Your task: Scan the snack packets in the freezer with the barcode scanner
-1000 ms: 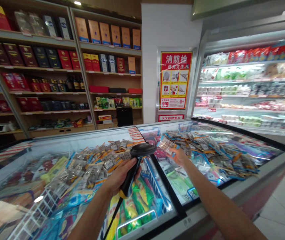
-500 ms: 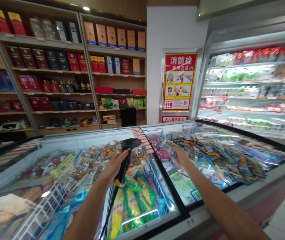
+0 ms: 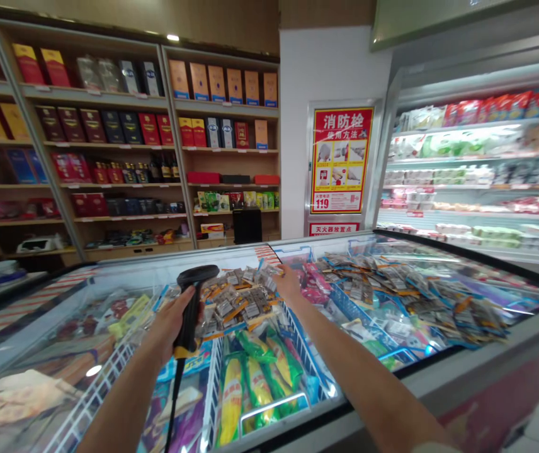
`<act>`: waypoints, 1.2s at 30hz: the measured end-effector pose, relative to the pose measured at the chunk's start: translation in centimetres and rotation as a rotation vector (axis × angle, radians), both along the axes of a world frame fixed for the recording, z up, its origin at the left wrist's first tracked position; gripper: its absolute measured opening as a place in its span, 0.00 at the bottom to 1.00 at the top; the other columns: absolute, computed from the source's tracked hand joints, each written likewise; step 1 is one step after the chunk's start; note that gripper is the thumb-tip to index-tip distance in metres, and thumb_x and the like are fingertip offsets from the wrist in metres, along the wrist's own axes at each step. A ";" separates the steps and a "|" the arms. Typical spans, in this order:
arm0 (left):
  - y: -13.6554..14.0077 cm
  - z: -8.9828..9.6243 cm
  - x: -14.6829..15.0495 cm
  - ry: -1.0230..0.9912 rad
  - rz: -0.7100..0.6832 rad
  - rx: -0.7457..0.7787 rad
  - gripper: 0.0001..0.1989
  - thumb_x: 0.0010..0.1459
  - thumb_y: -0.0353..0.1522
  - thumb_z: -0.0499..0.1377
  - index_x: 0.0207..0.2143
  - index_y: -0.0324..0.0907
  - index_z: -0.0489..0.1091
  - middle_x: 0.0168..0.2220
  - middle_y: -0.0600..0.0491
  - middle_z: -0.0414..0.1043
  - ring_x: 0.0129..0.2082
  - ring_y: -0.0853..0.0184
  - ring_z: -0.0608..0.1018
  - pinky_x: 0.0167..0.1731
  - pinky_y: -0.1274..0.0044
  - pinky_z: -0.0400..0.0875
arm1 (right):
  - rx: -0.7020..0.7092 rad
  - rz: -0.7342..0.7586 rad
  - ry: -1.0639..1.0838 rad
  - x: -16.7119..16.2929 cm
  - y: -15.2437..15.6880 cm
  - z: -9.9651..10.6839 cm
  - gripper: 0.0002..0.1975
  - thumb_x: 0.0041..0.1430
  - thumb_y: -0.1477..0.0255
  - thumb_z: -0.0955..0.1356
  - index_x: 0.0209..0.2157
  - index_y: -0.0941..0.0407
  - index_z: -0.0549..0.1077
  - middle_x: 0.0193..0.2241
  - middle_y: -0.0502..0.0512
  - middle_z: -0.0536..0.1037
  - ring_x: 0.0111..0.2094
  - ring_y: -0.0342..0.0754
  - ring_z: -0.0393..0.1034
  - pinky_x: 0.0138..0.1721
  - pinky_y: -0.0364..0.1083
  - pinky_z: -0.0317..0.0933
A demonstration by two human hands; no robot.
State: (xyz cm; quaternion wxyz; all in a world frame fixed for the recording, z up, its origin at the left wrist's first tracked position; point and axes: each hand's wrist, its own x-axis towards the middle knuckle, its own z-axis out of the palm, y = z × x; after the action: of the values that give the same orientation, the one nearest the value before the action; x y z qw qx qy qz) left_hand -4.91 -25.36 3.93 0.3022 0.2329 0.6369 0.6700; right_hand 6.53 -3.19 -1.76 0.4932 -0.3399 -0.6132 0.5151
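My left hand (image 3: 169,322) is wrapped round the handle of a black barcode scanner (image 3: 188,314) with yellow at its base, and a cable hangs down from it. My right hand (image 3: 289,284) has its fingers closed on a small clear packet (image 3: 267,277) with brownish contents, to the right of the scanner head. Below both hands, a pile of similar packets (image 3: 238,303) lies on the freezer's glass top. Another, wider pile of packets (image 3: 392,283) is spread over the glass to the right of my right forearm.
Under the glass, a white wire basket (image 3: 213,377) stands beside yellow corn in green wrappers (image 3: 255,380). The freezer's dark-edged front rail (image 3: 307,426) runs close to me. Shelves of boxed goods (image 3: 141,129) line the back, and a lit chiller (image 3: 477,157) stands at right.
My right hand has moved left from the right-hand pile with a packet, over to the left pile. The left hand has shifted left with the scanner. The camera view has tilted slightly.
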 end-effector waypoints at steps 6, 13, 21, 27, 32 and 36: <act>-1.3 -0.1 -0.8 -0.027 0.050 -0.035 0.14 0.47 0.41 0.54 0.26 0.38 0.64 0.16 0.56 0.67 0.14 0.75 0.68 0.12 0.84 0.61 | 0.153 -0.106 -0.379 -2.3 -2.1 0.6 0.13 0.43 0.72 0.65 0.34 0.56 0.72 0.35 0.57 0.74 0.43 0.57 0.63 0.44 0.54 0.52; 0.1 0.3 0.4 -0.017 -0.011 -0.068 0.15 0.46 0.43 0.54 0.24 0.38 0.65 0.15 0.56 0.66 0.13 0.73 0.67 0.10 0.83 0.60 | 0.406 -0.192 -0.527 1.8 0.4 0.3 0.17 0.50 0.70 0.61 0.42 0.59 0.69 0.43 0.57 0.70 0.45 0.49 0.62 0.46 0.46 0.53; 4.1 0.0 4.3 -0.003 -0.167 0.007 0.15 0.44 0.42 0.56 0.25 0.38 0.65 0.18 0.54 0.69 0.16 0.74 0.69 0.16 0.83 0.63 | 0.247 -0.569 -0.917 16.0 4.4 -1.4 0.16 0.51 0.67 0.60 0.40 0.58 0.69 0.41 0.60 0.70 0.45 0.55 0.61 0.43 0.51 0.55; 6.5 -0.3 7.1 0.096 -0.392 0.033 0.18 0.44 0.45 0.55 0.21 0.36 0.65 0.16 0.54 0.67 0.15 0.75 0.67 0.16 0.83 0.59 | 0.150 -0.638 -1.133 19.9 4.9 -2.1 0.19 0.50 0.61 0.59 0.37 0.59 0.70 0.37 0.64 0.72 0.42 0.58 0.64 0.39 0.54 0.56; 7.2 -1.0 8.2 0.036 -0.533 0.038 0.19 0.46 0.45 0.54 0.22 0.36 0.65 0.17 0.54 0.67 0.15 0.74 0.67 0.16 0.82 0.60 | 0.102 -0.683 -1.131 19.4 5.3 -2.8 0.23 0.48 0.60 0.62 0.42 0.61 0.65 0.38 0.66 0.71 0.43 0.60 0.63 0.41 0.56 0.54; 7.0 -1.8 8.0 -0.031 -0.590 0.064 0.18 0.47 0.45 0.53 0.22 0.37 0.64 0.18 0.54 0.66 0.16 0.74 0.67 0.17 0.82 0.59 | 0.123 -0.544 -0.819 18.6 5.5 -3.3 0.27 0.42 0.72 0.66 0.47 0.61 0.61 0.40 0.63 0.71 0.42 0.55 0.65 0.40 0.50 0.57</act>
State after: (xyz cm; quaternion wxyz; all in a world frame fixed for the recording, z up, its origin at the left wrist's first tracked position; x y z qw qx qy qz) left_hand 3.06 -18.37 2.13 0.4859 0.4070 0.5158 0.5764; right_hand 25.17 2.27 -5.03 0.3473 -0.6323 -0.6750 0.1548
